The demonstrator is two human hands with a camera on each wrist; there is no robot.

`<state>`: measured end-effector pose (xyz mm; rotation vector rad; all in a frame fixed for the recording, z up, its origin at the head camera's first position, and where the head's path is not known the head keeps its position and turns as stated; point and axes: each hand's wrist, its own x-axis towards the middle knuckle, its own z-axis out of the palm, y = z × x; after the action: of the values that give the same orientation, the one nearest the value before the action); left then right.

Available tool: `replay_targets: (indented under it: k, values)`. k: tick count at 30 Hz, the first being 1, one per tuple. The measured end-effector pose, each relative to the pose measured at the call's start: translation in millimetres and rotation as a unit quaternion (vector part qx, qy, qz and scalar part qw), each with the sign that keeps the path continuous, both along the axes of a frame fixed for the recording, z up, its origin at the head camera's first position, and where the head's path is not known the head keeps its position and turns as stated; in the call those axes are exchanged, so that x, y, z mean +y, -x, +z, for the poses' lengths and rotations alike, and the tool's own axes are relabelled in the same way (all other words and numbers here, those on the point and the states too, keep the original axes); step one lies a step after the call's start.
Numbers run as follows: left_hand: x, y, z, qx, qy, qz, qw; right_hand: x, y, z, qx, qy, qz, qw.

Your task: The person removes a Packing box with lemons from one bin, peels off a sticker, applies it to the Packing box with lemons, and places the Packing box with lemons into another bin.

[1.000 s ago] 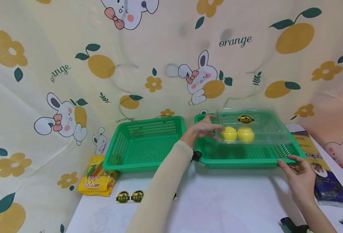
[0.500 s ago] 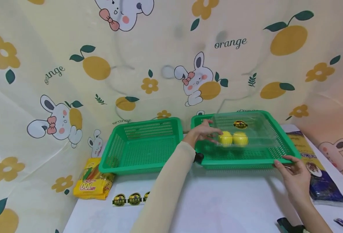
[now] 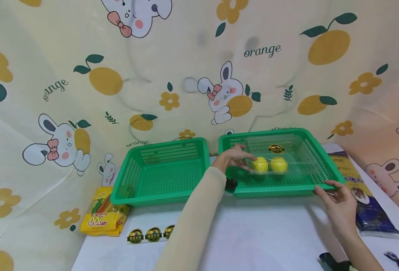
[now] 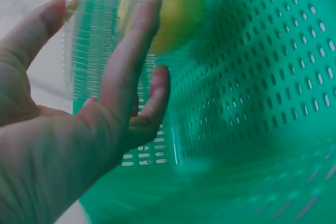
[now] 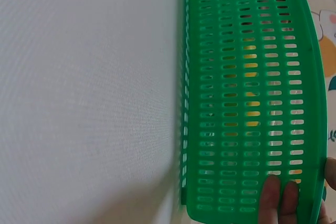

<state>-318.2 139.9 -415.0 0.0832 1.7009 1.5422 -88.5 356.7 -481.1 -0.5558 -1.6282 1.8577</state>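
Observation:
A clear plastic box point(image 3: 299, 152) with a black-and-gold label point(image 3: 276, 149) sits low within the right green basket point(image 3: 329, 165). Two round yellow fruits point(image 3: 279, 164) show through its front. My left hand point(image 3: 234, 157) holds the box by its left end, thumb on one side and fingers on the other in the left wrist view, where one yellow fruit point(image 4: 176, 14) shows behind the fingers. At the basket's front right corner my right hand point(image 3: 340, 205) grips the rim. Its fingers point(image 5: 270, 198) lie against the slotted outer wall in the right wrist view.
A second green basket point(image 3: 165, 197) stands to the left. Beside it lie a yellow snack packet point(image 3: 101, 216) and a strip of labels point(image 3: 153, 235), partly behind the left sleeve. A blue-and-gold bag point(image 3: 370, 210) is at right, with a small purple wrapped piece point(image 3: 397, 260) nearer the edge.
My left hand has lowered the clear box from above the rim down into the right basket. My right hand keeps its hold on the rim. The head view has shifted slightly.

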Motion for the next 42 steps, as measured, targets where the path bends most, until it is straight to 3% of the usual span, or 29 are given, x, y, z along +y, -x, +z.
replay_targets:
  k: [8, 16, 22, 29, 35, 39, 42]
  values:
    - [1.5, -4.9, -0.8, -0.018, 0.016, -0.004, 0.9997, 0.3, -2.2, 0.7, 0.009, -0.004, 0.012, 0.9999]
    - [2.5, -9.6, 2.7, -0.020, 0.058, -0.020, 0.9979, 1.2, -3.4, -0.1, 0.004, -0.008, 0.012, 0.9999]
    - [5.6, -11.7, 5.3, -0.026, 0.068, -0.007, 0.9973, 0.6, -3.3, -1.0, 0.010, -0.006, 0.013, 0.9999]
    - [1.9, -15.6, 9.6, 0.025, 0.069, 0.022, 0.9970, 1.3, -3.0, -1.5, 0.010, -0.007, 0.016, 0.9998]
    - [-10.3, -22.7, 21.7, 0.060, 0.049, 0.029, 0.9965, 1.5, -1.9, -1.6, 0.023, -0.018, 0.023, 0.9993]
    - [-27.5, -34.5, 33.0, 0.091, 0.026, 0.022, 0.9953, 2.0, -0.8, -2.0, 0.021, -0.017, 0.022, 0.9994]
    - [-46.6, -46.7, 42.1, 0.119, 0.003, -0.003, 0.9929, 1.8, -0.3, -2.4, 0.014, -0.010, 0.015, 0.9997]
